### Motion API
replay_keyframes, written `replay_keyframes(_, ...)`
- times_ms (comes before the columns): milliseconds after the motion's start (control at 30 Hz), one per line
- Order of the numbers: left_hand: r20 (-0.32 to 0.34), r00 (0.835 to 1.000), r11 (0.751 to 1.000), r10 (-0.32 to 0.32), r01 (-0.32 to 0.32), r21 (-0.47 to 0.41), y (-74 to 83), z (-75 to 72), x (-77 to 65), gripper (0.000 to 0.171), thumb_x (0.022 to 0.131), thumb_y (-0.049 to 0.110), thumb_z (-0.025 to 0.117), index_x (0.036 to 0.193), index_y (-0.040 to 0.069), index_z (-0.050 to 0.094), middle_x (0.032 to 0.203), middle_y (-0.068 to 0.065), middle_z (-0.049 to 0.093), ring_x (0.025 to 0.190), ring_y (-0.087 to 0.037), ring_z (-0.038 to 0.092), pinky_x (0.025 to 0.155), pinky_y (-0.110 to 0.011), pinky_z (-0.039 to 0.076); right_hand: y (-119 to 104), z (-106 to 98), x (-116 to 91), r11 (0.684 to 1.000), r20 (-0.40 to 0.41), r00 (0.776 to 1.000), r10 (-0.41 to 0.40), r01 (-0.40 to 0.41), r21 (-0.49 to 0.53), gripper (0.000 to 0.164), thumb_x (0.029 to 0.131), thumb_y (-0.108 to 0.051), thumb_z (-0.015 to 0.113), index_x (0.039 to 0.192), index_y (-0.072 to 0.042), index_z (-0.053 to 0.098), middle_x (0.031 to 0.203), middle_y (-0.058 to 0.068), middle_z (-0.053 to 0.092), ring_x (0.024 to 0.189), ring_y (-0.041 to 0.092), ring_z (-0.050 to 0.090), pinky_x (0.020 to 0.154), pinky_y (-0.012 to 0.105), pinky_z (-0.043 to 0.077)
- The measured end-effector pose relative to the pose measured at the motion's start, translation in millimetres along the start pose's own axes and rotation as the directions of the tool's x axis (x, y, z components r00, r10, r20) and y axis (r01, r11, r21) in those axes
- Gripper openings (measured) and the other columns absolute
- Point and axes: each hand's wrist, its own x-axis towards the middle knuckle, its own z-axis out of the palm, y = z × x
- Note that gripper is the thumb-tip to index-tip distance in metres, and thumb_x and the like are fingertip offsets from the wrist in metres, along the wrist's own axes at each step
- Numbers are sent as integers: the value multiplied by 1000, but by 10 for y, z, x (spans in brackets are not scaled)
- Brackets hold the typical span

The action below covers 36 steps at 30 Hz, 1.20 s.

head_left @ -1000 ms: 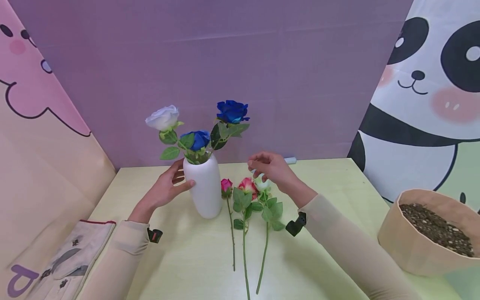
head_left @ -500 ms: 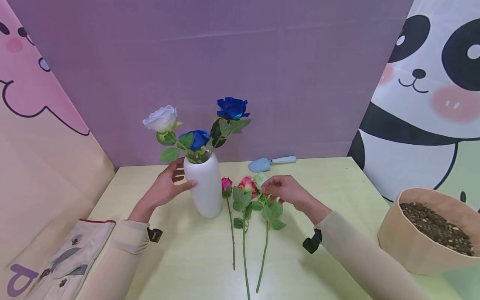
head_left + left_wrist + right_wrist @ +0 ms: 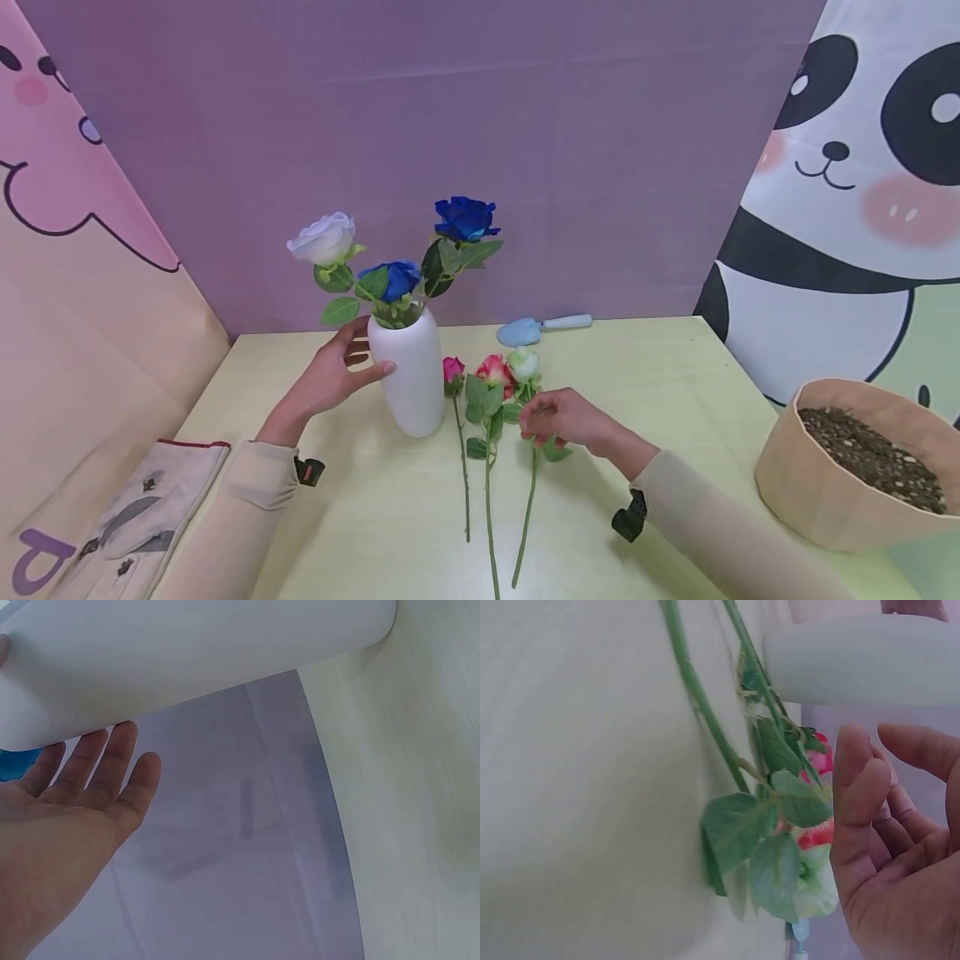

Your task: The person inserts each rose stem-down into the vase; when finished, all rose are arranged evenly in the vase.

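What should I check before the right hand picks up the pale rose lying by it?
1. Vase steadied: ok, left hand has its thumb across the front.
2. Right hand gripping the pale rose: not ok, thumb and fingertips hold nothing.
3. Its lower stem apart from the red-and-white rose: ok.
4. Space inside the vase: cannot tell, walls hide it.
5. Trowel out of the way: ok, behind the blooms.

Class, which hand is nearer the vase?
Left: the left hand holds the vase, thumb and fingers on it. The right hand is apart from it, at the rightmost rose.
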Motion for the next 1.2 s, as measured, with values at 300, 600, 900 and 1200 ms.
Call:
replay_keyframes(300,0,1000,1000,-1,1,4,4,-2,-2,85,89,42,74,155,16,28,152,-12,44,134,-39,51,110,-56,46,136,66,-8,999,40,999,35,-35,9,20,95,-20,66,106,-3,67,96,13,76,74,21,71,60,31,53)
replay_keyframes(600,-1,1000,1000,4,-4,3,-5,-6,3,84,89,41,75,154,15,29,151,-11,45,134,-39,51,110,-55,47,218,43,-10,998,29,998,55,-55,-2,20,96,-18,65,106,-1,68,98,14,76,77,19,72,62,32,55)
replay_keyframes(900,-7,1000,1000,7,-7,5,-25,-5,11,83,88,42,76,153,17,30,150,-10,45,133,-37,52,111,-55,45,286,-98,45,996,-32,996,89,-89,16,22,95,-15,65,110,1,66,101,14,75,83,21,73,66,34,58)
replay_keyframes(1200,-1,1000,1000,8,-8,12,-13,-8,0,83,89,42,75,154,17,30,151,-11,45,134,-38,51,111,-55,46,317,-263,33,994,-138,986,94,-100,-42,24,94,-16,66,111,1,66,99,14,74,83,18,71,66,32,57)
